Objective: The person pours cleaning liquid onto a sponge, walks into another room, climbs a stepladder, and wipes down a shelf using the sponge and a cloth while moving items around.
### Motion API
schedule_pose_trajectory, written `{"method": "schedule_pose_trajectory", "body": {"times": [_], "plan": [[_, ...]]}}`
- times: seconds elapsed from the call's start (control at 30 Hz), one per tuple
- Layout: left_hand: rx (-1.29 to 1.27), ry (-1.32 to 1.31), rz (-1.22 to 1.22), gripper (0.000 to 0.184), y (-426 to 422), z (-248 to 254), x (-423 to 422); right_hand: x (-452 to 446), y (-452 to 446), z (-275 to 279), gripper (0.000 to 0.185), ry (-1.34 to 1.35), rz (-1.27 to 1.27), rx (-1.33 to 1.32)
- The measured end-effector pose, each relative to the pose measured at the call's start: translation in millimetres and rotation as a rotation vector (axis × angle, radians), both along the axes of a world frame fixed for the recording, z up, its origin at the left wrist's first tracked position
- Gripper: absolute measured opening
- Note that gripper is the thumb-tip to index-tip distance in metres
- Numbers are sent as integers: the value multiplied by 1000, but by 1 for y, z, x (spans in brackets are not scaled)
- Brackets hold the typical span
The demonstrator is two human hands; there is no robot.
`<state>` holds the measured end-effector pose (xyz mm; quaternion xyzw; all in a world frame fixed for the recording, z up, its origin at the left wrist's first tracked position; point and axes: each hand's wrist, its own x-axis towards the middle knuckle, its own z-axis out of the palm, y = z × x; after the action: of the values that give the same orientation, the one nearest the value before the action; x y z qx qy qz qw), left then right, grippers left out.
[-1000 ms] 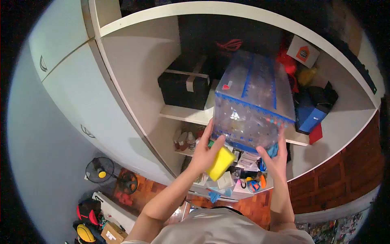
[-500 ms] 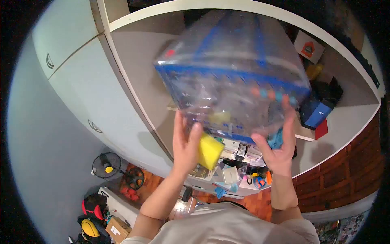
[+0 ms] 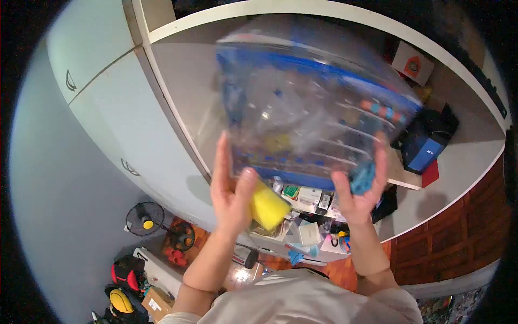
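Note:
A large clear plastic case point(image 3: 302, 116) with blue edging is lifted in front of the shelf, blurred by motion. Its contents are hard to make out, apart from a row of orange and light-blue round pieces. My left hand point(image 3: 231, 197) grips its lower left side, thumb toward me. A yellow sponge-like block point(image 3: 270, 207) is tucked against that thumb, below the case. On the lower right, my right hand point(image 3: 359, 202) grips the case, thumb in front and fingers along the side. A crumpled blue cloth point(image 3: 362, 178) shows between that thumb and the fingers.
The white cabinet shelf point(image 3: 415, 216) surrounds the case; a black-and-blue box point(image 3: 426, 146) and a white box point(image 3: 412, 62) stand on its right. Below lies an open drawer of small boxes point(image 3: 309, 234). Cabinet doors point(image 3: 129, 124) and a fan point(image 3: 144, 218) are at left.
The case has tilted, so more of its near face shows and less of its top. Both hands have shifted slightly left, carrying the yellow block and blue cloth along.

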<state>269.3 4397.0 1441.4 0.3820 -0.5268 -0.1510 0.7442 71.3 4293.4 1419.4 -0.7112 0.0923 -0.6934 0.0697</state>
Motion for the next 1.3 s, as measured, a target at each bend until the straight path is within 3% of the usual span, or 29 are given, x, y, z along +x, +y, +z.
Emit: {"method": "schedule_pose_trajectory", "body": {"times": [0.03,0.1,0.17,0.23,0.3,0.37,0.47,0.53,0.57,0.63,0.67,0.73,0.77,0.83,0.93,0.97,1.03,1.07,1.13,1.2,1.23,1.3], "plan": [[-4,79,12,67,-5,0,9,12,-4,2,70,-28,53,113],[-58,32,116,65,-23,7,32,44,-18,21,62,-27,-16,12],[-1,110,73,63,-39,17,56,73,-27,43,57,24,-54,-19],[51,190,34,62,-51,14,72,102,-46,51,57,95,-121,-31],[152,102,247,58,-62,6,82,130,-64,53,57,77,-168,-36],[187,141,242,56,-54,0,70,147,-89,53,63,67,-262,5],[187,245,251,51,-59,-37,72,148,-115,54,67,24,-111,34],[330,717,27,59,-56,-55,67,145,-117,55,74,44,-121,-15],[341,725,28,59,-53,-64,63,140,-117,53,75,8,-48,33],[586,1177,-284,64,-43,-65,43,127,-109,43,76,-29,16,99],[626,1263,-445,57,-40,-75,38,113,-102,34,76,-36,-66,154],[627,1102,-708,42,-33,-92,30,85,-92,10,73,-79,-118,260],[631,1100,-723,42,-38,-94,23,70,-89,-4,70,-113,-88,314],[645,883,-594,35,-51,-96,2,37,-77,-14,64,-202,-285,477],[534,634,-566,53,-99,-65,-31,3,-77,2,58,-259,-469,432],[600,449,-462,54,-118,-57,-38,-2,-77,12,57,-251,-497,325],[399,-63,-275,49,-167,-75,-42,-4,-77,27,55,-184,-559,218],[401,-62,-284,49,-179,-74,-42,1,-78,28,55,-181,-568,219],[140,-576,229,52,-190,-68,-40,15,-80,30,54,-72,-326,265],[34,-486,170,55,-187,-60,-48,32,-85,19,48,-91,-80,440],[46,-284,61,55,-177,-55,-58,39,-87,16,48,-94,-90,440],[139,94,-79,51,-165,-51,-62,47,-89,10,40,37,450,727]]}}
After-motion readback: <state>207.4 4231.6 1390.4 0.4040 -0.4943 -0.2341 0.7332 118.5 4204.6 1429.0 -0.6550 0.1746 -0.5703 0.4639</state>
